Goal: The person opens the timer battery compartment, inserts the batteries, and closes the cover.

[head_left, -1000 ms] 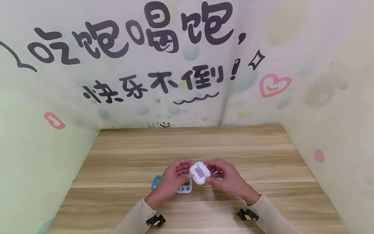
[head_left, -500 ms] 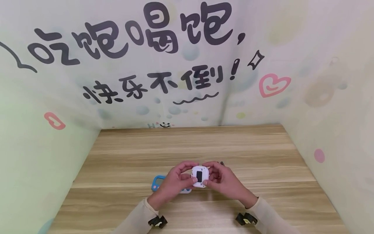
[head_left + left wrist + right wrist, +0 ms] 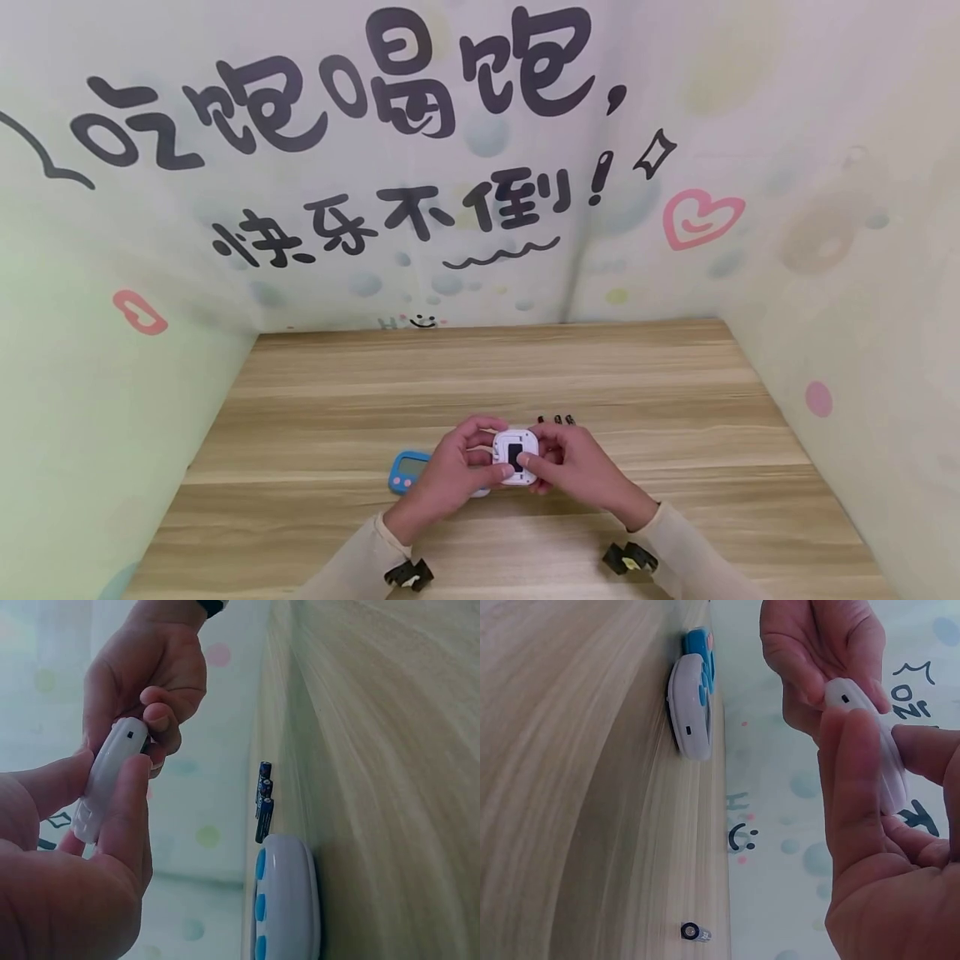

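Observation:
Both hands hold a small white digital timer (image 3: 506, 442) above the table, its back with a dark rectangle turned up in the head view. My left hand (image 3: 450, 472) grips its left side, the thumb across the lower edge. From the right, my right hand (image 3: 588, 467) grips it, with the thumb lying on the dark rectangle. Each wrist view shows the rounded white edge of the timer (image 3: 111, 776) between the fingers, with a small dark slot in it. What the fingers cover underneath is hidden in the head view.
A blue timer (image 3: 401, 471) and a white timer with blue buttons (image 3: 292, 900) lie side by side on the wooden table (image 3: 337, 375), left of the held one and partly behind my left hand. Several small batteries (image 3: 557, 419) lie beyond my right hand. Printed walls enclose the table.
The timer has turned in my hands and come slightly lower and nearer. My right thumb has moved from its edge onto the dark rectangle. The batteries have come into view behind my right hand.

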Demonstrator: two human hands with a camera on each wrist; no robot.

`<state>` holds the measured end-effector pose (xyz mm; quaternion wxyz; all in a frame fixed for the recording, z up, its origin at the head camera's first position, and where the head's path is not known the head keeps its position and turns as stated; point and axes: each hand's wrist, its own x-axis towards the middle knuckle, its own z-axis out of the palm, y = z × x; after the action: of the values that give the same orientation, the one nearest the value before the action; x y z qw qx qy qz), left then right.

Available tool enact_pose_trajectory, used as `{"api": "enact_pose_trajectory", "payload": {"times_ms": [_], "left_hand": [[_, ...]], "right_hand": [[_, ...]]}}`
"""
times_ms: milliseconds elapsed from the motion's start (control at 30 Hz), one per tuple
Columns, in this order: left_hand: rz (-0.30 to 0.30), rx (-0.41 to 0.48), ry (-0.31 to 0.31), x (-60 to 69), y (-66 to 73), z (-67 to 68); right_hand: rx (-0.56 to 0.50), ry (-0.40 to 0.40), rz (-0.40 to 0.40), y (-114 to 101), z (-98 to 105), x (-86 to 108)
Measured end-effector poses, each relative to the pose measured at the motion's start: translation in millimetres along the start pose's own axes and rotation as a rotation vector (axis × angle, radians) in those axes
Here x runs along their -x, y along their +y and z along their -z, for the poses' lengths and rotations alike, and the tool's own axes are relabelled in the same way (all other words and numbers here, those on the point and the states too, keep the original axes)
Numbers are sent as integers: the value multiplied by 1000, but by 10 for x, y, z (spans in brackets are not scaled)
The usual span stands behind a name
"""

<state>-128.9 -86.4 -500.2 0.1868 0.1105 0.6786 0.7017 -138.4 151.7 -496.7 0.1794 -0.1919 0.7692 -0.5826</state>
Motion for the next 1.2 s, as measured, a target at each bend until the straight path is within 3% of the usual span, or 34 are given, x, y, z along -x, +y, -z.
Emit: {"api": "enact_pose_trajectory", "payload": {"times_ms": [333,433,700,900,1000,1200], "left_hand": [[-48,-3,22,33,-5,-24],[-48,-17,46,29,-3,-26],[-26,-37,105,31,-60,-12],[-2,-14,122,38,-115,43],[17,5,127,42,-133,83],[40,45,116,55,-122,142]], "right_hand": [[-89,-56,11,10,55,-4],[-79,-29,-8,14,42,-8],[-37,133,-45,-13,-11,3],[-30,106,-35,27,61,17],[26,75,-30,102,109,16],[239,54,4,268,194,-5]]}}
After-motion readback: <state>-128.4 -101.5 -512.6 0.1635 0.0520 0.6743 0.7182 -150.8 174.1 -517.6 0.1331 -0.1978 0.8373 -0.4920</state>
